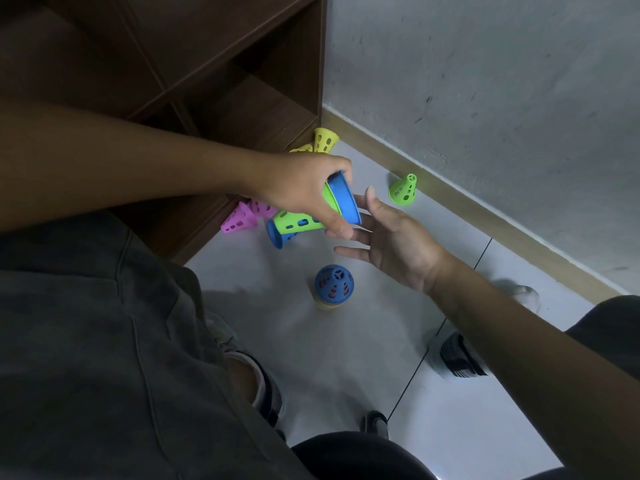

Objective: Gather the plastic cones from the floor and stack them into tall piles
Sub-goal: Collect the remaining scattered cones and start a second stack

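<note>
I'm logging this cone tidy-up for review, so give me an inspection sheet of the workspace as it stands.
Surface: pale tiled floor with dark grout lines.
Job's things: nested blue and green cones held in the air; upright pile topped by a blue cone; green cone standing near the skirting; blue and green cones lying nested; pink cones and yellow cones by the shelf.
Clutter: nothing seen.
Hands: left hand holds the nested cones in its grip; right hand open, palm up beside them.
Cables: nothing seen.
Surroundings: brown shelf, grey wall, wooden skirting.
</note>
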The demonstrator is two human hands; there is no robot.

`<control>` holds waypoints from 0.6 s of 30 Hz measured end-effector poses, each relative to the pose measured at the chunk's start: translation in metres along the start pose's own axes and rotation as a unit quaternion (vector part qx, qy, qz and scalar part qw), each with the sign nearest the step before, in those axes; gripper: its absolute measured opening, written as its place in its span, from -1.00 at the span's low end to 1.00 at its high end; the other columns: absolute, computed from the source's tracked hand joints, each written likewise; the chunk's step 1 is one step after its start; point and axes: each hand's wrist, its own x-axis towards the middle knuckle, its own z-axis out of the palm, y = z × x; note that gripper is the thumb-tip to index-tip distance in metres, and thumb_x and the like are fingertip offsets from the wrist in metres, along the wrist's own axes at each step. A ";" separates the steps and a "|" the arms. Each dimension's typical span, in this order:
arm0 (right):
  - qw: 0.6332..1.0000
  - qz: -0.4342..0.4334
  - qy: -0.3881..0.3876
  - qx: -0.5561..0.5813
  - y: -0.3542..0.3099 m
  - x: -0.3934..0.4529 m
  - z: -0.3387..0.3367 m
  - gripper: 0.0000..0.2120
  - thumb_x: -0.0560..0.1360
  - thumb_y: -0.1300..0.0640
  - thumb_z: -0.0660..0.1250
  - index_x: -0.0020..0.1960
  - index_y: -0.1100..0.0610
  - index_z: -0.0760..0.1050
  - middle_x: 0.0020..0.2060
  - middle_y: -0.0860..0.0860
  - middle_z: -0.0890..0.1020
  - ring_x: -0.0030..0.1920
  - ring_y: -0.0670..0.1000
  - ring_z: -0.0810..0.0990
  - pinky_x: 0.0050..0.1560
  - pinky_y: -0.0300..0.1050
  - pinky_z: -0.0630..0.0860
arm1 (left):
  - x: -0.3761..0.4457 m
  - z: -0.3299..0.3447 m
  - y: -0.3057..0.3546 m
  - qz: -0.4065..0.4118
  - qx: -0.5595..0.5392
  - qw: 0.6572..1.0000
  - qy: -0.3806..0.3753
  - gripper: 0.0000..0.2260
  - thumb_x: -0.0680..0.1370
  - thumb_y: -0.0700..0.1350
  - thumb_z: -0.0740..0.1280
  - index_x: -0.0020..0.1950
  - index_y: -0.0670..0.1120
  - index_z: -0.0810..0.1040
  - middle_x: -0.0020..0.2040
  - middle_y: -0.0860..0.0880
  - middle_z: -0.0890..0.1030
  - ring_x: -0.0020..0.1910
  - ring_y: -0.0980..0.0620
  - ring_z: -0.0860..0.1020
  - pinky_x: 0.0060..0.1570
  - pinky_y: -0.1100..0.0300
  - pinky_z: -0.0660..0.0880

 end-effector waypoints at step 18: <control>0.992 -0.030 0.075 0.098 -0.010 0.003 0.016 -0.52 0.65 -0.06 0.24 0.45 0.22 0.39 0.26 0.16 0.63 0.28 0.21 0.60 0.24 0.04 0.59 | 0.008 0.001 -0.004 -0.086 -0.183 0.979 0.013 -0.55 0.70 0.13 0.11 0.37 -0.15 0.54 0.30 -0.13 0.60 0.36 -0.09 0.52 0.26 0.12 0.52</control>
